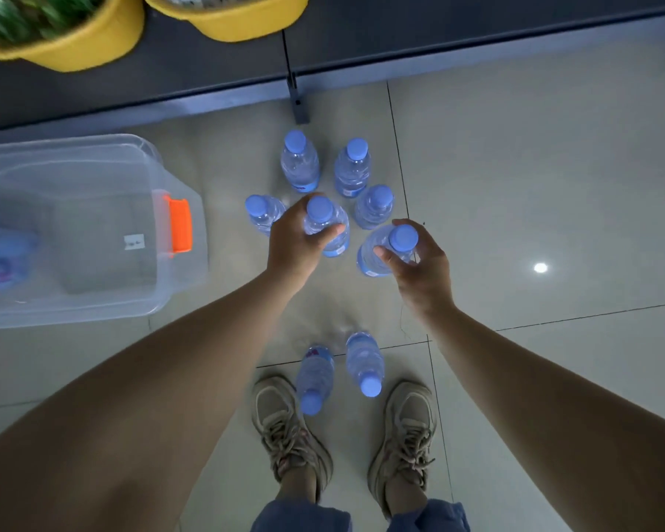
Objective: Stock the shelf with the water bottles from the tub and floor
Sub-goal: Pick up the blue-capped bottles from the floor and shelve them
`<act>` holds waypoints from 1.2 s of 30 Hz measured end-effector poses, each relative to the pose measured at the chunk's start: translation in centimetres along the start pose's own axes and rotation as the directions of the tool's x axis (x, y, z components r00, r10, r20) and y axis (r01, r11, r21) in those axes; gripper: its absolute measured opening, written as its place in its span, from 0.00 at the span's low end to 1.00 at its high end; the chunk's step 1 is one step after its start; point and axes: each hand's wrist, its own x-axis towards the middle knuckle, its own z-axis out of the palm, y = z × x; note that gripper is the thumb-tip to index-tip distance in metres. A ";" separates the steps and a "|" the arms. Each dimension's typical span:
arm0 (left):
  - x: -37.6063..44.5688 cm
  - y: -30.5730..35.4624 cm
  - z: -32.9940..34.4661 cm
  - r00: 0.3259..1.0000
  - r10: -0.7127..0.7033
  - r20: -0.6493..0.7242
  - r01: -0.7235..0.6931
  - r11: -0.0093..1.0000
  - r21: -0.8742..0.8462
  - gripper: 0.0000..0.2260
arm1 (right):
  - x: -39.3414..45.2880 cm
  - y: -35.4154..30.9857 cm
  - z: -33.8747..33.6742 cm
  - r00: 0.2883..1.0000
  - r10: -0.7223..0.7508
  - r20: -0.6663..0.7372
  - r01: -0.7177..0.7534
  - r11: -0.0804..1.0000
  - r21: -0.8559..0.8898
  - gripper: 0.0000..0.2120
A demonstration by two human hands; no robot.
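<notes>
My left hand (292,243) is curled round the shoulder of one upright bottle (329,228), thumb and fingers closed below its blue cap. My right hand (419,263) grips a second bottle (377,251) just under the cap; this one tilts toward me. Both holds look firm, though I cannot tell whether either base has left the floor (515,167).

Four more bottles stand close around the held pair: one (263,213) just left of my left hand, two (299,163) (352,170) nearer the shelf, one (373,207) between my hands. Two bottles (315,378) (365,362) stand by my shoes (288,424).

The clear tub (93,224) lies to the left with something blurred and blue inside, probably more bottles. The dark shelf (208,71) runs ahead, carrying two yellow pots (93,44).

Judgement: lift straight up first to clear the neighbours, since a sideways pull risks toppling them. Right the tilted bottle before setting it down; place both toward the back, away from the pots.
</notes>
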 end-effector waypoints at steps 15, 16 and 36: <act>-17.9 21.6 -14.9 0.947 -0.047 -0.318 -0.004 0.988 -0.157 0.13 | -16.3 -27.1 -7.2 0.940 -0.263 0.218 0.279 0.959 -0.049 0.19; -18.9 23.1 -16.6 0.947 -0.032 -0.318 -0.014 0.990 -0.143 0.13 | -17.5 -29.3 -7.4 0.929 -0.290 0.232 0.309 0.950 -0.049 0.20; -39.6 56.7 -53.2 0.813 0.350 -0.466 -0.286 0.936 0.204 0.11 | -47.3 -75.5 -11.1 0.622 -0.732 0.278 0.777 0.621 -0.101 0.09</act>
